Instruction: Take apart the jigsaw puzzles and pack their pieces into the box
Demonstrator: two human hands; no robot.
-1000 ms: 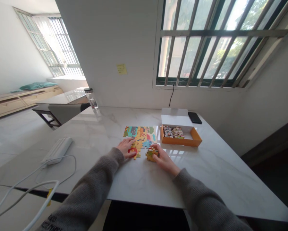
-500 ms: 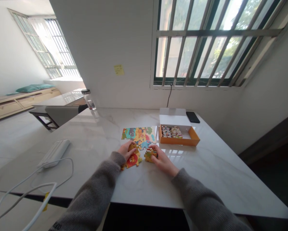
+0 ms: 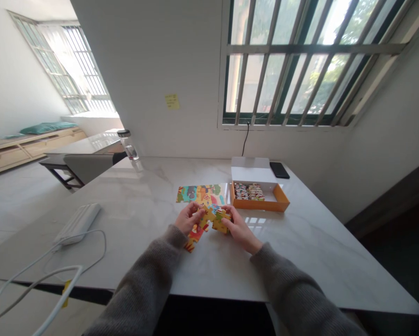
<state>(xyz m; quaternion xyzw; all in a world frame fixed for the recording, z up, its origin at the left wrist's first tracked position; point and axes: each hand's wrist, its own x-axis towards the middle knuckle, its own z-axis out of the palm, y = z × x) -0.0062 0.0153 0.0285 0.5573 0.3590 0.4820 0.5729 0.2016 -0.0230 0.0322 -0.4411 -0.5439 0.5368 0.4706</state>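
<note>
My left hand (image 3: 189,218) pinches a yellow puzzle piece (image 3: 207,215) between thumb and fingers. Close beside it, my right hand (image 3: 236,226) is closed on a small stack of puzzle pieces (image 3: 221,222), whose top one is green and yellow. Behind both hands, a joined colourful puzzle section (image 3: 203,191) lies flat on the table; its near part is partly hidden by the hands. Under and in front of my left hand lies a red and orange puzzle part (image 3: 194,237).
An orange box (image 3: 260,205) of upright puzzle pieces stands at the right, its white lid folded back. Behind it lies a black phone (image 3: 280,170). A clear bottle (image 3: 129,147) stands at the back left; a white power strip (image 3: 80,223) with cables lies at the left.
My left hand has moved right and lifted the yellow piece off the red part, towards the stack. My right hand still holds the stack, nearly in place.
</note>
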